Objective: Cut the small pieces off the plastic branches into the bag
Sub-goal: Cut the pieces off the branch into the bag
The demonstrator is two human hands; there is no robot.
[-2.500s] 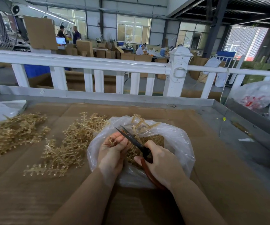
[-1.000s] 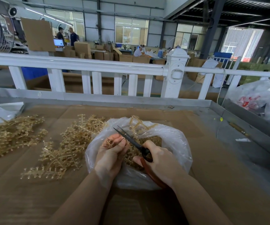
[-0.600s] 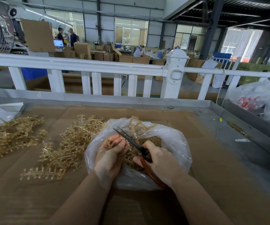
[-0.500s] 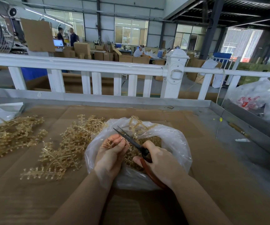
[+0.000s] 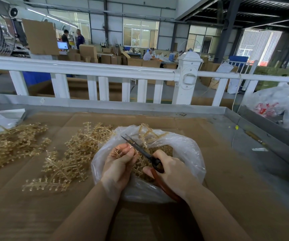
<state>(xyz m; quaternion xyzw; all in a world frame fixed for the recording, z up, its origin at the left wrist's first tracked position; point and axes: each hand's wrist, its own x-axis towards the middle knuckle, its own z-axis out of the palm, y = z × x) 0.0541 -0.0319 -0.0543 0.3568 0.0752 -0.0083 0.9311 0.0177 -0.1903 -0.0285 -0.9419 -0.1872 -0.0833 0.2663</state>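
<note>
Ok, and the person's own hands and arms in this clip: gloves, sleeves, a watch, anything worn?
Nothing worn that shows. The left hand and right hand are bare, with no gloves, rings or watch visible, and both forearms are uncovered down to the bottom edge of the frame, so no sleeve appears.

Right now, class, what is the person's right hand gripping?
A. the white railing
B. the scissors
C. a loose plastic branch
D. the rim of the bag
B: the right hand curls round the brown handles of the scissors, whose blades point up-left over the open bag.
</note>
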